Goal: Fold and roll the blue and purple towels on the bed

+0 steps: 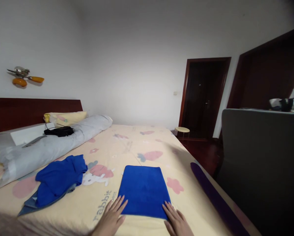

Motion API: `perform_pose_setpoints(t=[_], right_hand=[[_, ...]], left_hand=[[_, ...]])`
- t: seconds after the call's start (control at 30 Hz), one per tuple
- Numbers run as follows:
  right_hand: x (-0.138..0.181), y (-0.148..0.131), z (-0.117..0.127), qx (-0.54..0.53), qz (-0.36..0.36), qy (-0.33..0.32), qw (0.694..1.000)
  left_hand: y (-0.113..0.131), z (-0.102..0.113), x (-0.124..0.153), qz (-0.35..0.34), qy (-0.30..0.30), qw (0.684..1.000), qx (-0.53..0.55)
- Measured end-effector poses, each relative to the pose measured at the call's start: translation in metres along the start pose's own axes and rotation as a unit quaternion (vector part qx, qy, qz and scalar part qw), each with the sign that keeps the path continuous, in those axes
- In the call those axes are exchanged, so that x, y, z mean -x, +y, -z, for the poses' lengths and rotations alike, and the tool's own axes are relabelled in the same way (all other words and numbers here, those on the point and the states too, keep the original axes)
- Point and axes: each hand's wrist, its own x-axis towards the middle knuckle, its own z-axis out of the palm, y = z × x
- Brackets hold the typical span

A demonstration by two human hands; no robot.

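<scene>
A flat blue cloth [144, 186], roughly square, lies spread on the patterned bed sheet [127, 147] right in front of me. My left hand [112, 214] rests at its near left corner, fingers stretched out and touching the edge. At the near right corner lies my right hand [176, 218], its fingers extended over the cloth's edge. Neither hand grips anything. To the left, a crumpled blue cloth [60, 180] sits on top of a grey-blue cloth [26, 206].
A rolled grey quilt [55, 142] runs along the bed's left, bearing a white box [31, 134] and a black item [59, 131]. A dark purple strip [215, 196] lies along the right edge. Beyond stand a grey panel [262, 164] and a stool [182, 129].
</scene>
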Motion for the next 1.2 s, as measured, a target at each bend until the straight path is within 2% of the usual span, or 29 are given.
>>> perform_pose_setpoints(t=[0.13,0.33,0.43,0.5,0.6,0.7,0.8,0.87,0.93,1.07,1.13,1.2], right_hand=[[0.005,0.013,0.010,0.010,-0.008,-0.017,1.000],[-0.011,0.001,0.019,0.095,0.059,0.056,0.992],[-0.012,-0.010,0.031,0.064,0.058,0.079,0.993],[-0.009,-0.016,0.040,0.016,0.043,0.071,0.996],[-0.003,-0.020,0.051,-0.068,-0.010,0.047,0.997],[-0.004,-0.020,0.056,-0.185,-0.067,0.041,0.980],[-0.012,-0.016,0.052,-0.267,-0.095,0.043,0.958],[-0.017,-0.010,0.045,-0.243,-0.112,0.062,0.962],[-0.019,-0.003,0.033,-0.166,-0.120,0.099,0.974],[-0.020,0.009,0.003,0.013,-0.113,0.212,0.971],[-0.023,0.003,-0.012,0.064,-0.057,0.246,0.966],[-0.030,-0.014,-0.024,0.081,0.038,0.236,0.968]], left_hand=[[-0.020,0.008,0.004,-0.034,0.029,0.999,-0.008],[-0.022,0.007,-0.003,-0.114,0.082,0.988,-0.058],[-0.021,0.010,0.002,-0.112,0.090,0.989,-0.038],[-0.020,0.013,0.008,-0.092,0.098,0.991,-0.001],[-0.016,0.016,0.015,-0.015,0.116,0.990,0.077],[-0.010,0.022,0.012,0.080,0.118,0.978,0.152],[-0.005,0.025,-0.001,0.143,0.107,0.966,0.187],[-0.005,0.022,-0.009,0.168,0.123,0.963,0.173],[-0.007,0.013,-0.014,0.174,0.158,0.963,0.132],[-0.006,-0.008,-0.014,0.129,0.252,0.959,0.029],[0.006,-0.016,-0.015,0.072,0.264,0.962,-0.012],[0.027,-0.023,-0.020,0.002,0.238,0.970,-0.041]])
